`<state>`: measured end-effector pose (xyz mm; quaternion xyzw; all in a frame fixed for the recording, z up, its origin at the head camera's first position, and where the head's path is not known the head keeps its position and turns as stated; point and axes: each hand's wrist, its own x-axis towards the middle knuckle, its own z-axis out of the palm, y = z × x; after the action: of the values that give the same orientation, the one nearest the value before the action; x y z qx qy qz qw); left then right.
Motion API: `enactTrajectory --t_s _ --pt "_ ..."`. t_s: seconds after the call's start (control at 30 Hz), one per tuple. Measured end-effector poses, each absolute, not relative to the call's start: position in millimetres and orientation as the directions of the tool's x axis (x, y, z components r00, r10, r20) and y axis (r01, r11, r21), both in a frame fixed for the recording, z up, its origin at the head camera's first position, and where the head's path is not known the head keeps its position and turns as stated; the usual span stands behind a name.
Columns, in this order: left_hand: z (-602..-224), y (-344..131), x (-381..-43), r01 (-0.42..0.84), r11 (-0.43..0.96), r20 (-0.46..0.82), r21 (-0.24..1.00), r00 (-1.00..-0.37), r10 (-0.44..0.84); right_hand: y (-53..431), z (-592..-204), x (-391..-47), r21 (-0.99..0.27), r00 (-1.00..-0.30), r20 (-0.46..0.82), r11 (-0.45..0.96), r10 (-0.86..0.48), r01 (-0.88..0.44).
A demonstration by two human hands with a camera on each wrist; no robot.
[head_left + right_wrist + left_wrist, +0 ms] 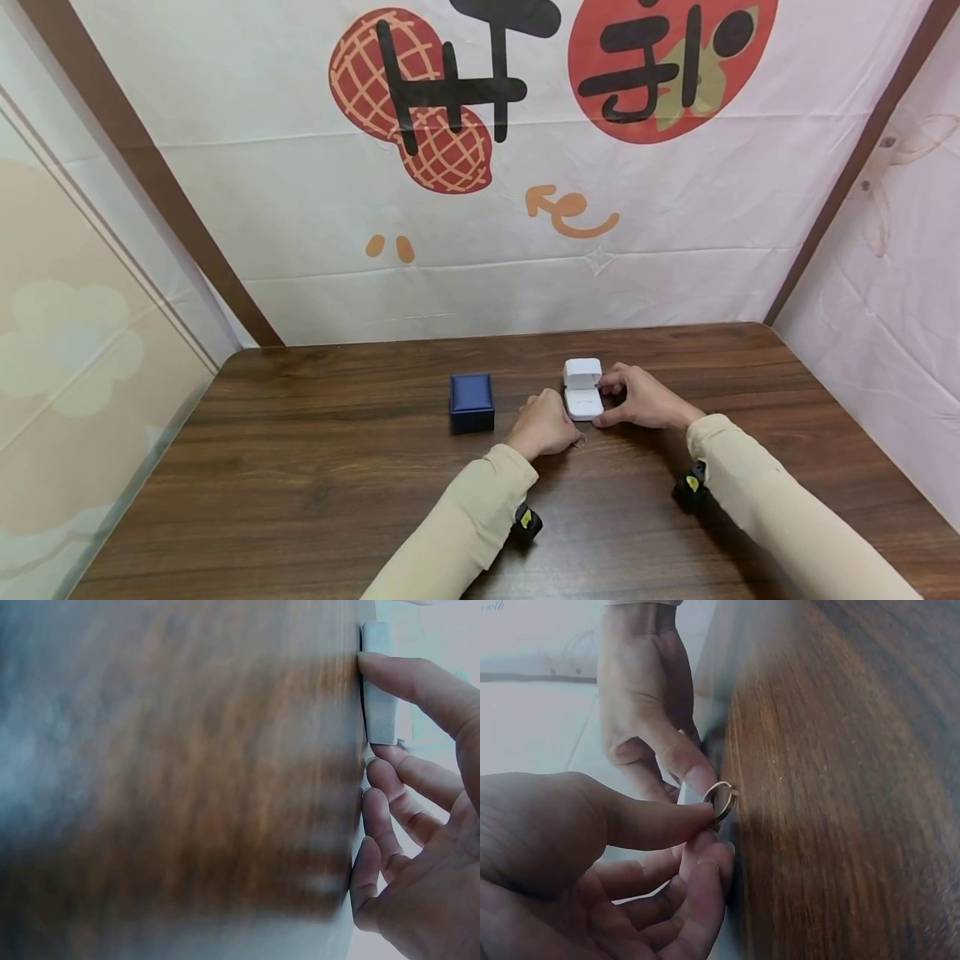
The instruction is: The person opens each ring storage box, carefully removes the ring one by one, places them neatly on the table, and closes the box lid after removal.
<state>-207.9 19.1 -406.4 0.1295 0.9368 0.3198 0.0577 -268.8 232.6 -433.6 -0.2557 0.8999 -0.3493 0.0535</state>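
A small metal ring is pinched between the thumb and fingertips of my left hand, just in front of and to the left of a white ring box. The box stands on the table with its lid raised. On its right side my right hand grips it, thumb at the front corner and index finger farther back. In the right wrist view, the thumb lies along the white box, and the other fingers rest curled near the tabletop.
A closed dark blue box stands to the left of my left hand on the brown wooden table. Behind the table hangs a white printed cloth, with more cloth at both sides.
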Motion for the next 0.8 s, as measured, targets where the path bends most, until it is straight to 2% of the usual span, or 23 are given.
enactTrajectory --t_s 0.2,0.63,0.8 --pt "-412.5 20.5 -209.2 0.21 0.771 0.008 0.602 -0.966 0.257 232.8 -433.6 -267.9 -0.655 -0.862 0.09 0.623 -0.499 -0.429" --pt "-409.5 23.0 -207.2 0.191 0.784 -0.004 0.59 -0.971 0.239 234.1 -433.4 -266.1 -0.66 -0.859 0.096 0.613 -0.503 -0.433" --pt "-400.2 18.8 -207.5 0.12 0.742 -0.039 0.66 -0.98 0.193 234.7 -433.0 -264.9 -0.668 -0.857 0.089 0.608 -0.507 -0.429"
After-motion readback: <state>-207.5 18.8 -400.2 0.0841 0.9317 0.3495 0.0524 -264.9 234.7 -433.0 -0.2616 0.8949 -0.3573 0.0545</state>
